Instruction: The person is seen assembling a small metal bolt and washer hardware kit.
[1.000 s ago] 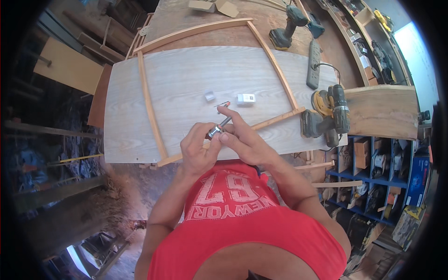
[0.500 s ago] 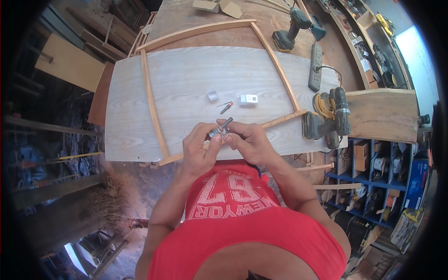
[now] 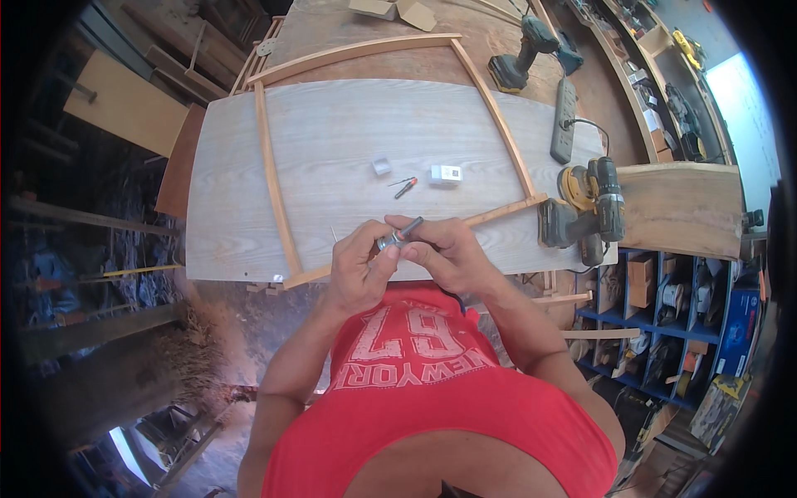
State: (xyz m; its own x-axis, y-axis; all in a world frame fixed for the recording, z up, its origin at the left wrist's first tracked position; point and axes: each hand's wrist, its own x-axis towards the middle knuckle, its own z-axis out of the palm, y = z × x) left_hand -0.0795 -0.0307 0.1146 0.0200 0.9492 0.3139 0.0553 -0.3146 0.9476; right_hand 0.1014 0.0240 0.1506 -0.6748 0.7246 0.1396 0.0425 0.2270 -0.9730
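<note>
Both my hands meet over the near edge of a pale grey wood-grain board [image 3: 332, 149]. My right hand [image 3: 444, 253] grips a small dark pen-shaped rotary tool [image 3: 398, 236]. My left hand [image 3: 359, 270] pinches the metal front end of the same tool. On the board beyond my hands lie a small red-tipped bit [image 3: 404, 186], a small white box [image 3: 446, 173] and a tiny clear piece [image 3: 381, 166]. A thin wooden frame [image 3: 274, 183] rests on the board.
A yellow and black cordless drill [image 3: 594, 207] lies at the board's right end, by a wooden plank [image 3: 681, 207]. A second drill [image 3: 523, 58] and a power strip [image 3: 565, 120] sit farther back. Blue shelving with boxes [image 3: 672, 332] stands at the right.
My hands with the tool have drawn slightly nearer to my body, away from the small parts on the board. The red-tipped bit now lies free of my fingers.
</note>
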